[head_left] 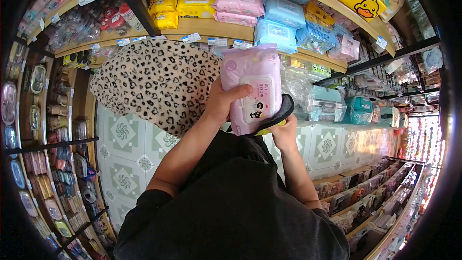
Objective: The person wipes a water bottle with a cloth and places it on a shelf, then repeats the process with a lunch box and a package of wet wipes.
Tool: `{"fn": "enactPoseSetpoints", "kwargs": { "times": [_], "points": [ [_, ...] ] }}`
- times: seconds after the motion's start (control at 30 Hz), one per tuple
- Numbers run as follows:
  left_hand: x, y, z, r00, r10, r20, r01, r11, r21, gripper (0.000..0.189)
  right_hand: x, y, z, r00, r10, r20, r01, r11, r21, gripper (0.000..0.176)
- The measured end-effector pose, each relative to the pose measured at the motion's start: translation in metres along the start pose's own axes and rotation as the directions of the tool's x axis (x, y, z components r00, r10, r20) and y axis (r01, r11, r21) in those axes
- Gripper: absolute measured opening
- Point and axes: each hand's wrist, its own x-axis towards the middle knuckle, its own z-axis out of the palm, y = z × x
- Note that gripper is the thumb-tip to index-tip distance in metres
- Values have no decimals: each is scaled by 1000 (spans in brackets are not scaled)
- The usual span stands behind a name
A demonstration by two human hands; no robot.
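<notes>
My left hand (224, 100) grips a light purple pack of wipes (254, 62) by its left side, the thumb across the front near the white lid. The pack is upright in front of my chest. Behind its lower right side, my right hand (284, 131) is closed around a black item (287, 107) with a yellow-green part; what this item is cannot be made out. A leopard-print cloth (159, 79) spreads out to the left of the pack, partly behind my left forearm.
Ahead, a wooden shelf (204, 27) bears yellow (195, 5), pink (238, 1) and blue packs (276, 34). Racks of small goods (53, 163) line the left. Teal bags (358, 110) stand to the right, above a lower rack (365, 197). Patterned floor tiles (123, 132) show below.
</notes>
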Motion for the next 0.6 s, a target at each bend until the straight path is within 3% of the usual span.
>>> {"fn": "enactPoseSetpoints", "kwargs": {
  "times": [0.37, 0.43, 0.53, 0.6],
  "points": [
    [-3, -2, -3, 1000, -20, -3, 20, 999, 48, 47, 0, -3, -4, 999, 41, -9, -41, 999, -10, 39],
    [-8, 1, -1, 1000, 12, 6, -13, 976, 217, 48, -3, -4, -4, 999, -12, -32, 7, 989, -146, 40],
    [-4, 6, -13, 993, 21, 119, -31, 996, 82, 47, -8, 6, -13, 998, -18, -55, 15, 999, -45, 46],
    [-2, 10, -17, 999, 6, 52, -15, 986, 165, 46, -11, 6, -15, 999, -32, -39, 29, 996, -80, 48]
  ]
}}
